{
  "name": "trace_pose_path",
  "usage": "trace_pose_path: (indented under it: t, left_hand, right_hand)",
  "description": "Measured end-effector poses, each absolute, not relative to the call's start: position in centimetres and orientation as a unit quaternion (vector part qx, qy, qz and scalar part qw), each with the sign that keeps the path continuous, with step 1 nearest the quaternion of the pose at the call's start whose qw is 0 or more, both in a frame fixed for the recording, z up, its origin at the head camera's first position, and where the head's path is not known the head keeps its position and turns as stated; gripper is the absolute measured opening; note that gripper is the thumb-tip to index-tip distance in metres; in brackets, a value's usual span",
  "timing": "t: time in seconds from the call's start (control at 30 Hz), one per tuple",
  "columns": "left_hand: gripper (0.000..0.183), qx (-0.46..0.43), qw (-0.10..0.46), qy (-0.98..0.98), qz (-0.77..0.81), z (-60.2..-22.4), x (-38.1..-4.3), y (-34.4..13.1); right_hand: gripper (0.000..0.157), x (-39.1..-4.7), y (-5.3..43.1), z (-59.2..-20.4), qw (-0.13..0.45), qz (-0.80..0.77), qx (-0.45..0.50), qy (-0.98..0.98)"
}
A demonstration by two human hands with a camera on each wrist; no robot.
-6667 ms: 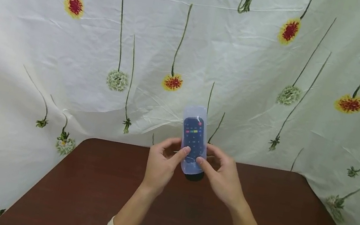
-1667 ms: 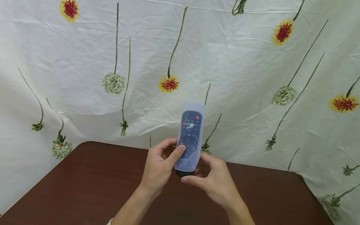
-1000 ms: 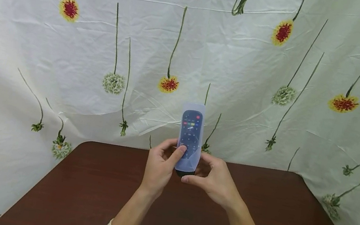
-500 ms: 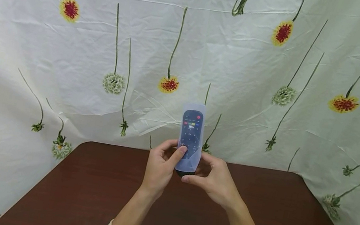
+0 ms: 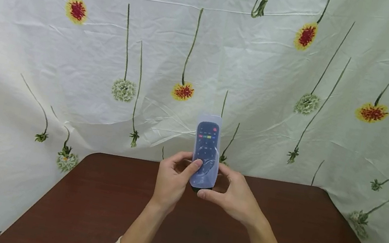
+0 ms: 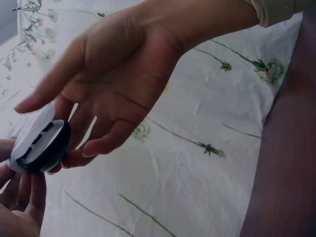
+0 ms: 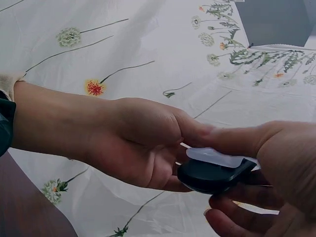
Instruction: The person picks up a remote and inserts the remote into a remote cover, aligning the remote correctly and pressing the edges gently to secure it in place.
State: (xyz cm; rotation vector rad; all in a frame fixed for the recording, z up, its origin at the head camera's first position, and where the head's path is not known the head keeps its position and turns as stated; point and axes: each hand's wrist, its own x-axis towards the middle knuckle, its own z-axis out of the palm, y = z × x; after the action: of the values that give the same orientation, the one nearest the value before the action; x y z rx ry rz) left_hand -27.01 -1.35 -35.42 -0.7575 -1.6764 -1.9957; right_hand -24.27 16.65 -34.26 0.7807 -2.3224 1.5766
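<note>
Head view, remote point(image 5: 207, 147) nearly upright lengthwise, red button point(image 5: 214, 129) uppermost, both hands point(image 5: 171, 182) point(image 5: 237, 196) seemingly clamped on it.

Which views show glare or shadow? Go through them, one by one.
Head: fairly even light, faint glints on the plastic sleeve; left wrist: bright cloth, dim table at the right; right wrist: fingers beneath the remote darkened by shadow, its dark body showing little detail.
</note>
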Motion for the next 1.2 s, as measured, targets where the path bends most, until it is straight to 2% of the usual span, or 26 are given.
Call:
trace_pose_path:
  t: [0.1, 0.37, 0.8, 1.2]
  left_hand:
    - [0.017, -0.288, 0.211, -0.616, -0.702, -35.5, -27.0, -1.3]
    - [0.019, -0.325, 0.179, -0.636, -0.677, -35.5, -26.9, -1.3]
    - [0.035, -0.338, 0.018, -0.623, -0.705, -35.4, -27.2, -1.6]
    - [0.042, -0.365, -0.065, -0.668, -0.646, -36.2, -27.4, -0.9]
  right_hand:
    - [0.061, -24.2, 16.7, -34.3, 0.121, 0.582, 0.247, -0.765]
    - [0.043, -24.2, 16.4, -34.3, 0.192, 0.616, 0.223, -0.730]
    - [0.033, -24.3, 17.4, -33.9, 0.234, 0.633, 0.180, -0.716]
    - [0.031, -24.5, 18.6, -33.5, 0.260, 0.642, 0.163, -0.702]
